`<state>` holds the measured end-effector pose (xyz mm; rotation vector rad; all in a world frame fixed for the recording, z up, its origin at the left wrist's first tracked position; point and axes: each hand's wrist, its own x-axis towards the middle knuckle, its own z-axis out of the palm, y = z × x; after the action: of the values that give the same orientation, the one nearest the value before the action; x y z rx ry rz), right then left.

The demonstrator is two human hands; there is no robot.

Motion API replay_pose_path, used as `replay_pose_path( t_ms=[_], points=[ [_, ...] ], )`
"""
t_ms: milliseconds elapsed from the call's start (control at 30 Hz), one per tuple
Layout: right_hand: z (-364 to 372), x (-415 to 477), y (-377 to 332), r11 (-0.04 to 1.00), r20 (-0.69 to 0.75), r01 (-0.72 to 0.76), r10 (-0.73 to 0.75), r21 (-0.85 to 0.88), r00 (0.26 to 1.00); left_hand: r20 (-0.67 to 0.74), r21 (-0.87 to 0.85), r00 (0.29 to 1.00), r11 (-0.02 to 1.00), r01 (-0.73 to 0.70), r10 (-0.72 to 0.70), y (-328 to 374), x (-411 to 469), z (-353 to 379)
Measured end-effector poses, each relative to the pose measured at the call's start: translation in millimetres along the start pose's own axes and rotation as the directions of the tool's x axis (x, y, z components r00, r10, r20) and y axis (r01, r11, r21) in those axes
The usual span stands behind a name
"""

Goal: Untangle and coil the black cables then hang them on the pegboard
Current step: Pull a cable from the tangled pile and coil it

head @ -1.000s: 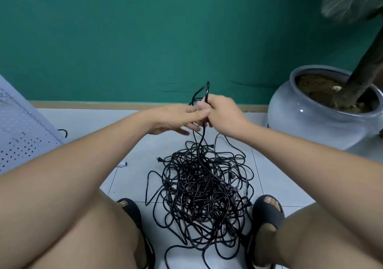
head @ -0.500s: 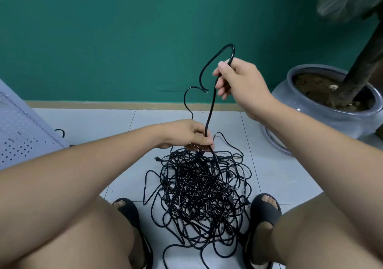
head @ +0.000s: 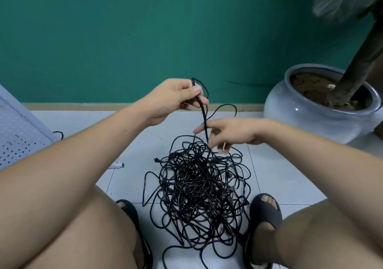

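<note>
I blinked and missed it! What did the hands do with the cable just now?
The left hand went up and now pinches the cable loop at the top, which the right hand held half a second ago. The right hand let go and came down to the strand just above the pile; whether it grips I cannot tell. Pile, pot and pegboard stayed put.

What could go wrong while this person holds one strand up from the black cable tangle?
The left hand holds up a strand that runs straight down into the dense tangle; pulling harder may tighten knots. Loops lie close to the right sandal and could snag on it.
</note>
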<state>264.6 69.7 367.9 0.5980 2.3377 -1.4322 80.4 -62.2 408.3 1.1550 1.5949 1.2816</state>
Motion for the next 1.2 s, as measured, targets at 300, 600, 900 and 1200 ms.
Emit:
replay_pose_path(
  t_ms=[300, 600, 900, 1200],
  points=[
    [28.9, 22.5, -11.7, 0.976, -0.429, 0.106, -0.18, -0.191, 0.885, -0.14, -0.052, 0.99, 0.998, -0.027, 0.019, 2.3, -1.7, -8.2],
    [-18.0, 2.3, -52.3, 0.961, -0.692, 0.223, -0.272, -0.162, 0.668, 0.165, 0.462, 0.917, 0.85, 0.254, -0.363, -67.9, -12.0, 11.1],
    [-53.9, -8.4, -54.8, 0.887, -0.772, 0.447, -0.205, 0.113, 0.601, 0.157, 0.58, 0.893, 0.771, 0.262, -0.421, -96.0, -13.0, 27.9],
    [-48.7, -5.2, -34.6, 0.88, -0.609, 0.329, -0.058, 0.343, 0.791, 0.216, 0.482, 0.951, 0.871, 0.091, -0.219, -48.1, -9.2, 28.4]
  ],
)
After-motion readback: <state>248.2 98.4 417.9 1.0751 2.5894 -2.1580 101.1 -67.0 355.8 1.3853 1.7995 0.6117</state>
